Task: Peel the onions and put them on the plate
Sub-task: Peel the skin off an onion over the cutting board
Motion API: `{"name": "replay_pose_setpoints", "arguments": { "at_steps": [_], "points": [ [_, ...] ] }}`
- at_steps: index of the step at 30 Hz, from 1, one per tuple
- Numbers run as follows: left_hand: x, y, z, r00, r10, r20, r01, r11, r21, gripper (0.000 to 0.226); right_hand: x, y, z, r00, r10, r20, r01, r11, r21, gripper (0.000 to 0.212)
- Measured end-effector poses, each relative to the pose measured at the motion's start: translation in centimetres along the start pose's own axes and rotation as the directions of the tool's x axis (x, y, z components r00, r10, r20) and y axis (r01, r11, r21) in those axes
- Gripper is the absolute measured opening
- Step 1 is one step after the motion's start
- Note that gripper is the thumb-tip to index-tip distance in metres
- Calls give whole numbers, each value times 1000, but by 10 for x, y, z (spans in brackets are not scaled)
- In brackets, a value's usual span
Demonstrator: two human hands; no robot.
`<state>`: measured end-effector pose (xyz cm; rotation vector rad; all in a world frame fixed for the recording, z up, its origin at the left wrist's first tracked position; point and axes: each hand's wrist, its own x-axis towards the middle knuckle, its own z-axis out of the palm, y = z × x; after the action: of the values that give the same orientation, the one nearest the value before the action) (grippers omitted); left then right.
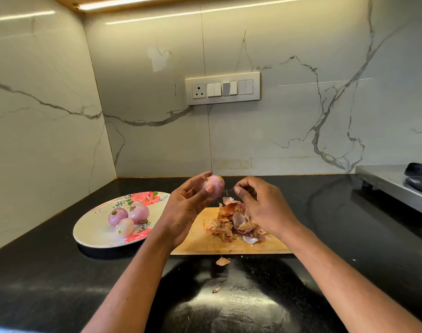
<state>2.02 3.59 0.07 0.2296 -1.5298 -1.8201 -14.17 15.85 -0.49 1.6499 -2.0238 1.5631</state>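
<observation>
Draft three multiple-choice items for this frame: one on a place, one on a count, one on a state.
1. Where does the peel pile lie?
A. on the plate
B. on the cutting board
C. on the stove

2. How many onions are on the plate?
A. one
B. three
C. five

3. What is the left hand doing?
A. holding an onion
B. resting flat on the counter
C. lifting the plate

Answers:
1 B, the skins are heaped on the wooden cutting board.
2 B, three peeled onions cluster there.
3 A, its fingers grip the held onion above the board.
</observation>
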Motion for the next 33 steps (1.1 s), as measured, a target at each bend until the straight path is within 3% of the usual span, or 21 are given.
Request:
{"name": "replay_pose_setpoints", "arguments": {
  "at_steps": [4,13,22,26,33],
  "points": [
    [0,-1,1,1000,11,8,-12,994,110,58,1,-12,-4,999,40,27,-46,966,254,22],
    [-1,-2,1,1000,25,10,-27,978,207,60,-2,-13,-3,998,-62,-24,66,968,241,19],
    [-2,-2,2,1000,-18,26,15,992,122,52,-1,-9,-2,998,2,-57,16,946,325,22],
    [0,-3,1,1000,-8,10,6,993,121,55,-1,-12,-3,1000,6,4,-7,939,343,14],
    [-1,-3,1,999,-22,28,19,994,107,52,-2,-10,-5,1000,-16,-9,18,949,314,13]
  ]
}}
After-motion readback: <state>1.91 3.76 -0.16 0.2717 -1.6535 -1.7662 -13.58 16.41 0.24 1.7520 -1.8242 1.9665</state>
